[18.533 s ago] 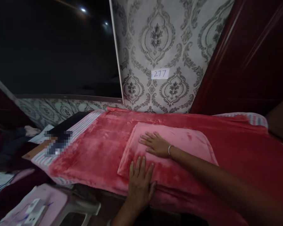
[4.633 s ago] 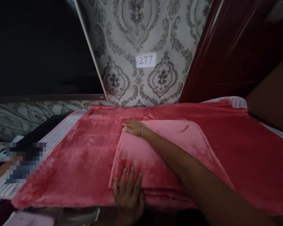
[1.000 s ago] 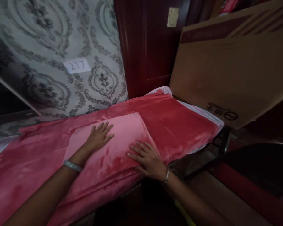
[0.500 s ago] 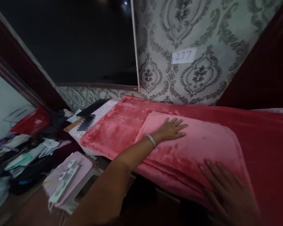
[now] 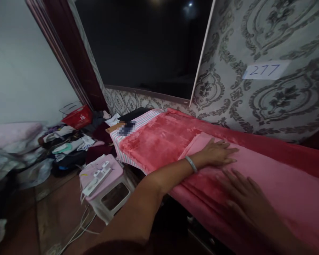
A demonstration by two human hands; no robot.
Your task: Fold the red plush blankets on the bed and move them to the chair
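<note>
The folded pink cloth (image 5: 271, 177) is lying on top of the red blanket (image 5: 159, 141), its right end running out of view; its layers are showing along the left edge, and darker folds are bunching along the near side. The left hand (image 5: 219, 152) is resting palm down near its left end, fingers spread wide; the right hand (image 5: 248, 198) is lying nearer the front, fingers loosely apart and blurred, so how firmly it is bearing down I cannot tell; neither is gripping anything.

The step in hand seems to be flattening the pile; doing it well is probably meaning keeping the left palm broad and still as an anchor while the right is stroking outward, light enough that the soft layers are not sliding; the near folds are likely needing most care, since pushing there could be rucking the red blanket too. Farther left, a striped cloth (image 5: 151, 116) is edging out beneath; the stool (image 5: 116, 169) is standing just beside, carrying a power strip (image 5: 97, 180).
</note>
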